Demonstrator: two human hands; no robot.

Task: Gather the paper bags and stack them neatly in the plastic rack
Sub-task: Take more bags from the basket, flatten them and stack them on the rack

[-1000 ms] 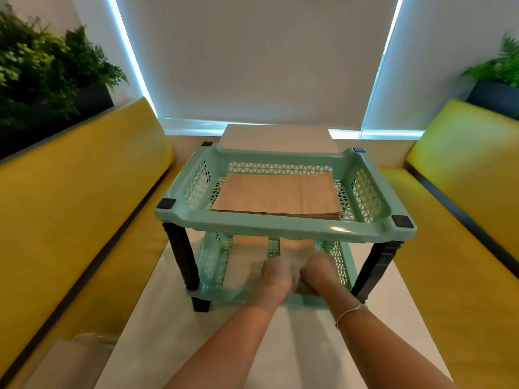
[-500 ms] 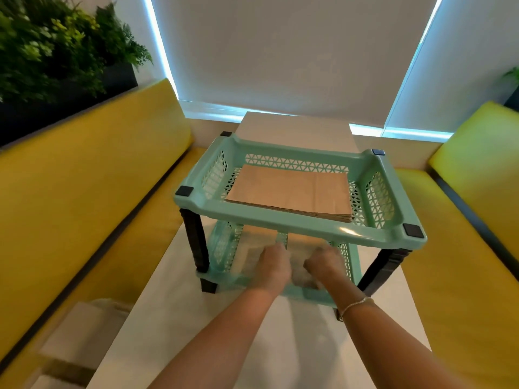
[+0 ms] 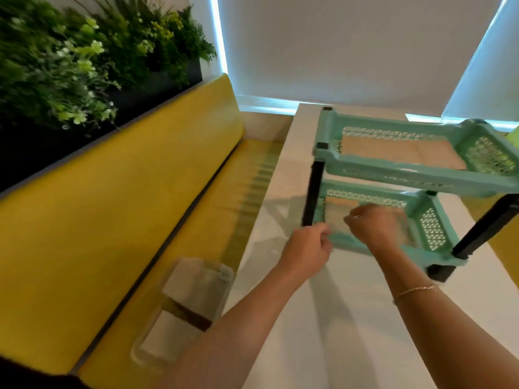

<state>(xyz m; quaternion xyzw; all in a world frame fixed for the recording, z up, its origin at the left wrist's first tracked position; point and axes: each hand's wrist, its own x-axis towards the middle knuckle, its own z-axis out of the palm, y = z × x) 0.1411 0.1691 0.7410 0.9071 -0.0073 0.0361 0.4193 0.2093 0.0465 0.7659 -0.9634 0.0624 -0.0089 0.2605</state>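
The mint-green two-tier plastic rack point(image 3: 373, 179) stands on the white table at the right. A flat stack of brown paper bags point(image 3: 398, 154) lies in its top tier. More brown bags point(image 3: 341, 204) lie in the bottom tier. My right hand point(image 3: 375, 227) hovers over the front of the bottom tier, fingers loosely bent, blurred, with nothing visibly gripped. My left hand point(image 3: 309, 248) is just in front of the rack's left black leg, off the bags, loosely curled and holding nothing. Pale paper bags point(image 3: 191, 304) lie on the yellow bench seat at the lower left, blurred.
The white table point(image 3: 323, 318) runs away from me with bare surface in front of the rack. A yellow bench point(image 3: 112, 220) lines the left side, with a dark planter of green plants point(image 3: 84, 66) behind its backrest. A window blind fills the far wall.
My view has swung left, bringing the bench and its bags into sight. Both hands have drawn back from the bottom tier, the left one clear of the rack.
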